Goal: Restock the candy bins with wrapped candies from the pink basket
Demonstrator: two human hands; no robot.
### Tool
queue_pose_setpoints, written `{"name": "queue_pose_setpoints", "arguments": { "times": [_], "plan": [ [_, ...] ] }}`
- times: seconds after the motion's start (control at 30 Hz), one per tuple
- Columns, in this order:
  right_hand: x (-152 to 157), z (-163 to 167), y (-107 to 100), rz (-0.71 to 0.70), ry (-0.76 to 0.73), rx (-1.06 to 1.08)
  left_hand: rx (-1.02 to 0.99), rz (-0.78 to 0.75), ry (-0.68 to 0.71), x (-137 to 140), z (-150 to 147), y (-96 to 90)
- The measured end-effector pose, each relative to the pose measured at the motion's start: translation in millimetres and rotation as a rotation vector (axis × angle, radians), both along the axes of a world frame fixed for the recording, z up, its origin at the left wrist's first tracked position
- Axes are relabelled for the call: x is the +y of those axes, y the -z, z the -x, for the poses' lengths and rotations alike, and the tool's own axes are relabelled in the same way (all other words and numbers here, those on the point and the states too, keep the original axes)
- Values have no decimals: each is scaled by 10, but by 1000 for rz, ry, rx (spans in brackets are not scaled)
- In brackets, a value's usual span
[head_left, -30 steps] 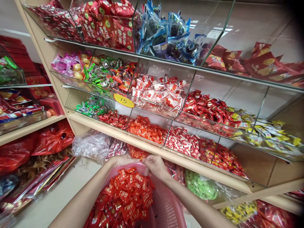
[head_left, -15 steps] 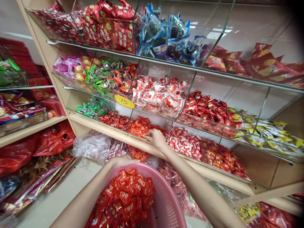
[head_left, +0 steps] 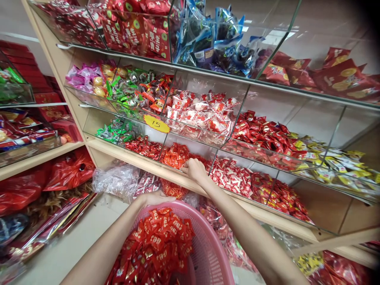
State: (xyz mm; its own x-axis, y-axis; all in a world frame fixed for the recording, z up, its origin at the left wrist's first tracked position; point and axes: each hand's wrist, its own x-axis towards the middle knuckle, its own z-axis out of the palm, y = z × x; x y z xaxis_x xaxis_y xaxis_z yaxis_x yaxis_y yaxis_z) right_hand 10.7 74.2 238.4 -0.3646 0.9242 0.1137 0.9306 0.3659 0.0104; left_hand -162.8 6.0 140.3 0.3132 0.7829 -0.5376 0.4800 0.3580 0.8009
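My left hand [head_left: 158, 197] is closed on the far rim of a pink plastic basket [head_left: 214, 241]. Inside the basket is a heap of red-wrapped candies [head_left: 160, 241] with pale lettering. My right hand [head_left: 194, 169] reaches to the bottom shelf, at the front of a glass-sided bin of similar red candies [head_left: 175, 155]. Its fingers are curled beside the bin's front edge; their tips are partly hidden, and I cannot make out what they grip. White-and-red candies [head_left: 230, 177] fill the bin just right of that hand.
Glass-divided shelves rise ahead with bagged sweets, including blue packets [head_left: 204, 43] and white-and-red packets [head_left: 204, 113]. A yellow price tag [head_left: 156, 124] reads 15. Below the wooden shelf edge [head_left: 130, 158] lie plastic bags [head_left: 115, 182]. Another shelf [head_left: 32, 158] stands at left.
The view has shifted slightly. My right hand stays at the red candy bin, its fingers a little more curled and lower. My left hand still holds the basket rim.
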Motion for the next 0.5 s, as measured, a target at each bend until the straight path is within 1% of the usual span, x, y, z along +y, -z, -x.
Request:
{"name": "queue_pose_setpoints", "arguments": {
  "times": [0.33,0.5],
  "plan": [
    [17,51,-63,4,-41,-35,-4,7,-1,-13,-12,-27],
    [13,13,-70,-24,-138,-52,-20,-3,-14,4,20,45]
  ]
}}
